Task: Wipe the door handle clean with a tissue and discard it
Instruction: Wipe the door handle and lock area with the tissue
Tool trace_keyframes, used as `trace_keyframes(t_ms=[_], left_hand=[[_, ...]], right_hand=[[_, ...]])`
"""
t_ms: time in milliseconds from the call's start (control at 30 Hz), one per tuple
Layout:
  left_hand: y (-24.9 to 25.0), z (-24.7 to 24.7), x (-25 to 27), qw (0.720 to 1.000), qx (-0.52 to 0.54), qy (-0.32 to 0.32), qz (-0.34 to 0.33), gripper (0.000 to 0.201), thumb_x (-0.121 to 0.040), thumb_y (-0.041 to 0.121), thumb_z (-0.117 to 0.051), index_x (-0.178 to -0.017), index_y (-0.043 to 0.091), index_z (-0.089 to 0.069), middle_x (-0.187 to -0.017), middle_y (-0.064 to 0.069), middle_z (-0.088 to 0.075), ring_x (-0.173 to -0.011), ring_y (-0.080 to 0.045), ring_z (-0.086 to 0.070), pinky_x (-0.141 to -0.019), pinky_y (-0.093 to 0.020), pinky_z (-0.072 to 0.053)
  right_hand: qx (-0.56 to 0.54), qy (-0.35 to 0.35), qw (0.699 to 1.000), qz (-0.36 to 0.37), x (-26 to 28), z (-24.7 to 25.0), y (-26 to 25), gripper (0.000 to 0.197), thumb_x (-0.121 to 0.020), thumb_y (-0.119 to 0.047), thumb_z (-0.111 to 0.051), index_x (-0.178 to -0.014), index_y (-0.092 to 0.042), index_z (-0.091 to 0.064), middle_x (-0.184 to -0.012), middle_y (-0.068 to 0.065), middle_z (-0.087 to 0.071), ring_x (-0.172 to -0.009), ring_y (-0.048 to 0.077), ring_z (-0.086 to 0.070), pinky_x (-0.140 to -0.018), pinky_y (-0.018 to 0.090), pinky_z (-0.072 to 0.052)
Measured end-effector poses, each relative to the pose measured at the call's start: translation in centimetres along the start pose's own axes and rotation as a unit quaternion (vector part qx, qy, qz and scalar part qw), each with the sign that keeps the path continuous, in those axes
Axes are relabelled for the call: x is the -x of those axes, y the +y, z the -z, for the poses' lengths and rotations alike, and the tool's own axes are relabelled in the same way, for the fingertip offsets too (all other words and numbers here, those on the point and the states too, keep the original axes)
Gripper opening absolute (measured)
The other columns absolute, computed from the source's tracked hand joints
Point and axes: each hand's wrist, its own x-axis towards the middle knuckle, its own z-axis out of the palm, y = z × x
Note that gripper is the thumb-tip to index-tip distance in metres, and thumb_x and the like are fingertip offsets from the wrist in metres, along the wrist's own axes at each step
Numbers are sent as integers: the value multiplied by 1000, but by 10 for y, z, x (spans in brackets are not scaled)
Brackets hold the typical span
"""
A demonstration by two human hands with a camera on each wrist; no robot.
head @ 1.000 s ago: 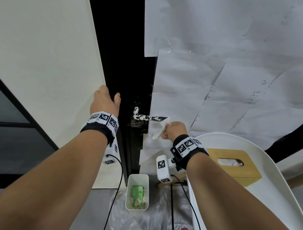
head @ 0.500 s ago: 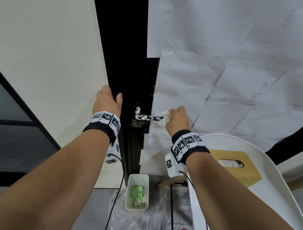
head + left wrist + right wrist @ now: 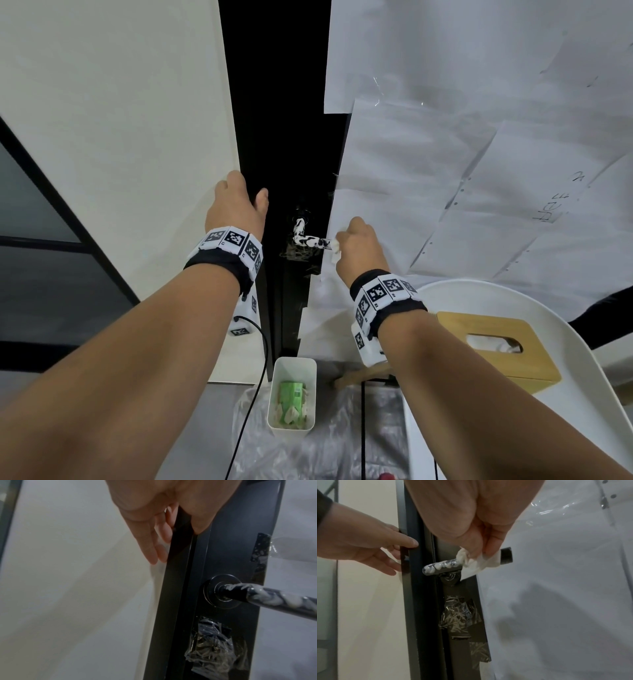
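Paper-covered door (image 3: 445, 192) fills the head view: right hand (image 3: 359, 250) grips a tissue (image 3: 335, 247) against the smeared door handle (image 3: 308, 241), left hand (image 3: 236, 209) left of it, white bin (image 3: 294, 359) nearer. Left wrist view: fingers (image 3: 147, 547) lie straight along the dark door edge (image 3: 175, 588). Right wrist view: fingertips (image 3: 489, 550) pinch the tissue over the handle, right of the smears.

Smeared black door handle (image 3: 442, 566), tissue (image 3: 476, 562) wrapping it

The door handle (image 3: 441, 566) is matt black metal, the tissue (image 3: 476, 563) soft paper.
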Motion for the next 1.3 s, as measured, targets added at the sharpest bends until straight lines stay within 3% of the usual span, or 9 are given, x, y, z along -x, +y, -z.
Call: trace_keyframes(t_ms=[167,300,433,567,700,800,967,1100,1300], left_hand=[[-1,1,0,1000,0,0,0,34,-94,38,-49,-102,5,-43,-99,-13,-51,-66,-30,-44,-56,-35,-33],[1,1,1,1000,-4,-1,0,35,-95,38,-49,-104,4,-43,-101,-14,-52,-66,-30,-45,-57,-35,-34],[0,0,1,1000,-1,-2,-2,35,-95,38,-49,-104,5,-43,-101,-14,-51,-65,-29,-44,-56,-35,-32],[1,1,1,1000,0,-4,1,35,-95,37,-49,-105,5,-43,-102,-13,-51,-65,-29,-44,-56,-34,-32],[3,2,1,1000,-4,-3,3,34,-95,38,-49,-103,5,-43,-101,-14,-51,-66,-30,-44,-56,-35,-33],[3,2,2,1000,-4,0,3,34,-95,37,-49,-102,4,-43,-100,-14,-52,-66,-30,-44,-56,-36,-33],[2,2,2,1000,0,-2,4,35,-95,37,-49,-104,5,-42,-101,-14,-51,-66,-30,-44,-57,-35,-33],[0,0,1,1000,-2,-1,4,35,-95,38,-49,-105,5,-43,-102,-14,-52,-66,-30,-45,-57,-35,-34],[0,0,-1,1000,-4,-7,4,35,-94,38,-50,-105,5,-43,-103,-13,-52,-66,-30,-45,-57,-34,-34]], right_hand=[[-50,0,999,-12,-1,8,8,36,-77,15,-45,-102,0,-67,-108,15,-49,-97,31,-53,-71,27,-39],[-17,17,999,-42,3,8,7,28,-79,13,-46,-98,3,-63,-109,15,-46,-99,31,-48,-75,33,-47],[-11,9,999,-35,0,3,-2,23,-77,15,-44,-90,3,-60,-108,16,-45,-97,31,-48,-72,34,-46],[-37,-2,999,-11,-3,-2,-7,29,-74,17,-44,-92,2,-62,-107,15,-45,-96,31,-49,-78,39,-51],[-83,-24,996,6,-3,1,-6,30,-80,12,-44,-95,-4,-65,-107,12,-48,-90,23,-51,-71,24,-37],[-90,-11,996,-19,-2,15,-1,27,-85,5,-42,-91,-5,-66,-97,11,-51,-83,26,-50,-67,24,-31],[-33,27,997,-61,-2,23,9,18,-85,-3,-47,-88,-5,-65,-90,9,-49,-88,31,-55,-64,30,-35],[-5,-5,999,-40,-8,11,2,33,-80,9,-45,-104,-2,-66,-105,15,-53,-99,33,-52,-72,35,-47],[-3,-7,1000,7,-9,6,-12,38,-78,13,-46,-109,-1,-65,-108,15,-54,-104,31,-49,-75,35,-47]])
